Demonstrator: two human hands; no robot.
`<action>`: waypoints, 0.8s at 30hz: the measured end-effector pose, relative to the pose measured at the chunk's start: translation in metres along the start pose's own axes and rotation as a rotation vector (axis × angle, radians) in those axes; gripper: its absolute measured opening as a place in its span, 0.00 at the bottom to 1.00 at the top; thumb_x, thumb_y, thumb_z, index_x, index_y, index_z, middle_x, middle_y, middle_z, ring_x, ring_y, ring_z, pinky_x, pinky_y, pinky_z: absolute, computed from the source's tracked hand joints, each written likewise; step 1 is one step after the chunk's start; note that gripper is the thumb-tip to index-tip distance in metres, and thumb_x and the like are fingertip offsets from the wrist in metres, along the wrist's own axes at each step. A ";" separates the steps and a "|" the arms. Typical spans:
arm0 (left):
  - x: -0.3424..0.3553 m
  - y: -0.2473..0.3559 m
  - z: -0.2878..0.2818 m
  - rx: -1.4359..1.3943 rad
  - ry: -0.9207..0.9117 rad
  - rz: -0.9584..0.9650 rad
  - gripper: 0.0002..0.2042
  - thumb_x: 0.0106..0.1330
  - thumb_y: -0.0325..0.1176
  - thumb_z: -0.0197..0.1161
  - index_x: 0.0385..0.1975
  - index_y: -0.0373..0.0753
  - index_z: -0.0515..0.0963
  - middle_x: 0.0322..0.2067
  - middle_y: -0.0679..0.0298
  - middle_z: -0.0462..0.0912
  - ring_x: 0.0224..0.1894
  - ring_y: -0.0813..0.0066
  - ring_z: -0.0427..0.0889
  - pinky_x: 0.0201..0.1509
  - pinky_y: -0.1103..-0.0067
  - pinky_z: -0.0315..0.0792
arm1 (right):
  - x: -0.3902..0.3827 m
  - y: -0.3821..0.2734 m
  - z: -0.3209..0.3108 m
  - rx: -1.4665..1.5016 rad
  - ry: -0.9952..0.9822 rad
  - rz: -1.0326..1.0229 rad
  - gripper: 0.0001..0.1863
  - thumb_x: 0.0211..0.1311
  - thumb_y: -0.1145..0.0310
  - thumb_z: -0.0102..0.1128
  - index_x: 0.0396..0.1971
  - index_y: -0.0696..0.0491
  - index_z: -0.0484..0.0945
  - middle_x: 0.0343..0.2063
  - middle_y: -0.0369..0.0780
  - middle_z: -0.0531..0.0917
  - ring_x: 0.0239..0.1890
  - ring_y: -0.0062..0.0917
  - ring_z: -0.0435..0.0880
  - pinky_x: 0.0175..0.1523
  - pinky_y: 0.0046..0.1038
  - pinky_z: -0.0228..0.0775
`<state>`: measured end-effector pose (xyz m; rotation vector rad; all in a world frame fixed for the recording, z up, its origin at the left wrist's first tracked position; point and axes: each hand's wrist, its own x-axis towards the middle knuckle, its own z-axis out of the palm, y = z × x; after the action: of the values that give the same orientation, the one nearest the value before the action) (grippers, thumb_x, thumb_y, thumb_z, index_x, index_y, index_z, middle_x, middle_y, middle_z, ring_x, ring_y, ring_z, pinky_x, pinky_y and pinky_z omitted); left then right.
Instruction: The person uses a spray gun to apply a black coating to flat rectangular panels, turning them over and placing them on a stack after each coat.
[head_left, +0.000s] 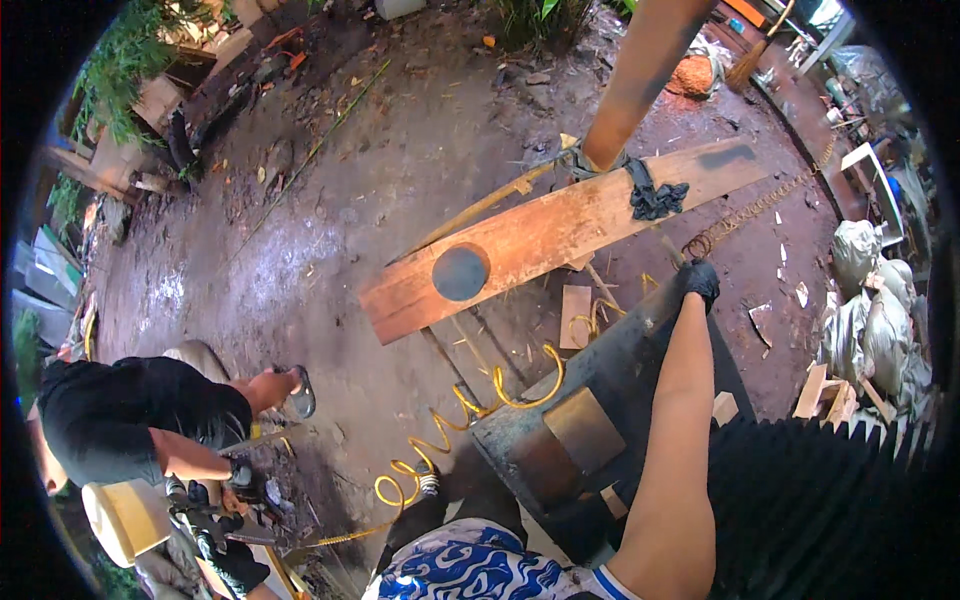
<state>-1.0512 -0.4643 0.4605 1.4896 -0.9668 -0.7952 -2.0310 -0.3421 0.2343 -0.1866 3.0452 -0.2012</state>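
Observation:
My right arm reaches forward over a dark workbench [640, 345]. At its far corner is my right hand [700, 284] in a black glove, curled into a rounded shape. What the fingers close on is hidden. A brown coiled hose [745, 215] ends just beyond the hand. In front of the bench lies a long reddish wooden plank [560, 225], raised on thin legs, with a dark round patch [461, 271] on it. Black strips [655, 197] are tied round it near a wooden post [640, 80]. Out of view is my left hand.
A co-worker [140, 420] in black bends over at the left, beside a pale yellow container [125, 520]. A yellow coiled hose [440, 440] loops near my feet. White sacks [880, 310] and wood offcuts [840, 395] lie at the right. A broom [750, 65] stands at the far right.

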 end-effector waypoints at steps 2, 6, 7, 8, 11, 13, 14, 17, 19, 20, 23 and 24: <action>-0.003 0.001 0.004 0.023 0.016 0.000 0.34 0.60 0.41 0.65 0.66 0.38 0.63 0.56 0.61 0.74 0.45 0.67 0.78 0.52 0.69 0.74 | 0.008 -0.015 0.003 -0.039 -0.070 0.013 0.18 0.54 0.53 0.62 0.38 0.48 0.86 0.43 0.49 0.85 0.47 0.45 0.84 0.50 0.43 0.76; -0.002 -0.003 0.008 0.046 0.018 -0.009 0.34 0.60 0.40 0.65 0.66 0.38 0.63 0.56 0.61 0.74 0.45 0.67 0.78 0.52 0.69 0.74 | 0.046 0.000 0.034 -0.111 -0.021 0.026 0.21 0.50 0.53 0.67 0.38 0.54 0.86 0.40 0.53 0.85 0.44 0.46 0.86 0.46 0.44 0.78; -0.006 0.002 0.004 0.060 0.036 0.001 0.33 0.60 0.40 0.64 0.66 0.38 0.63 0.56 0.61 0.74 0.45 0.67 0.78 0.52 0.69 0.74 | 0.049 -0.008 0.049 -0.101 -0.037 0.005 0.21 0.50 0.53 0.67 0.38 0.54 0.86 0.40 0.53 0.85 0.44 0.46 0.86 0.46 0.44 0.78; -0.012 0.007 -0.001 0.070 0.059 0.011 0.33 0.60 0.40 0.64 0.66 0.38 0.64 0.56 0.61 0.74 0.45 0.67 0.78 0.52 0.69 0.74 | 0.051 -0.017 0.063 -0.081 -0.036 -0.013 0.21 0.50 0.52 0.68 0.37 0.54 0.86 0.39 0.53 0.85 0.43 0.45 0.86 0.45 0.43 0.78; -0.013 0.012 -0.001 0.091 0.066 0.015 0.33 0.61 0.40 0.64 0.66 0.38 0.64 0.56 0.61 0.74 0.45 0.67 0.78 0.52 0.69 0.74 | 0.057 -0.014 0.091 -0.049 0.004 0.009 0.22 0.48 0.51 0.68 0.35 0.54 0.87 0.37 0.53 0.85 0.40 0.45 0.87 0.44 0.42 0.79; 0.001 -0.008 0.006 0.067 0.007 -0.027 0.32 0.61 0.40 0.64 0.66 0.38 0.64 0.56 0.61 0.74 0.46 0.68 0.78 0.52 0.69 0.74 | 0.083 0.017 0.080 -0.205 0.179 -0.029 0.15 0.52 0.59 0.62 0.34 0.54 0.85 0.31 0.50 0.86 0.37 0.44 0.87 0.41 0.41 0.79; 0.000 -0.007 0.005 0.074 0.003 -0.023 0.32 0.61 0.40 0.63 0.66 0.38 0.64 0.56 0.61 0.74 0.46 0.68 0.78 0.52 0.69 0.74 | 0.082 0.007 0.080 -0.205 0.173 -0.029 0.15 0.52 0.59 0.62 0.34 0.54 0.85 0.31 0.50 0.86 0.37 0.44 0.87 0.41 0.41 0.79; -0.012 0.006 -0.010 0.092 0.034 0.011 0.32 0.61 0.40 0.63 0.65 0.38 0.64 0.56 0.61 0.74 0.46 0.68 0.78 0.53 0.69 0.74 | 0.062 -0.060 0.082 0.262 0.294 -0.078 0.16 0.55 0.58 0.58 0.30 0.56 0.83 0.32 0.53 0.85 0.37 0.50 0.85 0.42 0.46 0.76; -0.006 0.002 0.011 0.092 -0.018 0.011 0.31 0.62 0.40 0.63 0.65 0.38 0.64 0.56 0.62 0.74 0.46 0.68 0.78 0.53 0.69 0.74 | 0.044 -0.070 0.060 0.634 0.294 0.083 0.16 0.57 0.60 0.57 0.32 0.59 0.82 0.37 0.56 0.84 0.39 0.54 0.83 0.43 0.49 0.74; -0.005 -0.004 0.013 0.064 -0.032 0.002 0.31 0.62 0.39 0.63 0.65 0.38 0.64 0.56 0.62 0.74 0.46 0.68 0.78 0.53 0.69 0.74 | 0.054 -0.061 0.058 0.645 0.332 -0.008 0.16 0.58 0.61 0.57 0.32 0.60 0.82 0.37 0.57 0.84 0.40 0.54 0.83 0.43 0.50 0.72; -0.014 0.007 0.004 0.079 -0.048 0.033 0.31 0.62 0.39 0.62 0.65 0.38 0.65 0.57 0.62 0.74 0.46 0.68 0.78 0.53 0.69 0.74 | 0.038 -0.062 0.044 -0.213 0.172 -0.258 0.12 0.62 0.62 0.59 0.33 0.55 0.84 0.33 0.51 0.85 0.38 0.42 0.87 0.38 0.39 0.77; -0.019 0.014 0.000 0.084 -0.052 0.052 0.30 0.62 0.39 0.62 0.65 0.38 0.65 0.57 0.62 0.74 0.46 0.68 0.78 0.53 0.69 0.73 | 0.027 -0.061 0.040 -0.210 0.166 -0.257 0.12 0.62 0.62 0.59 0.33 0.55 0.84 0.33 0.51 0.85 0.38 0.42 0.87 0.38 0.39 0.77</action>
<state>-1.0617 -0.4477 0.4732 1.5160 -1.0856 -0.7669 -2.0466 -0.4102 0.2011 -0.6065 3.1947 0.0945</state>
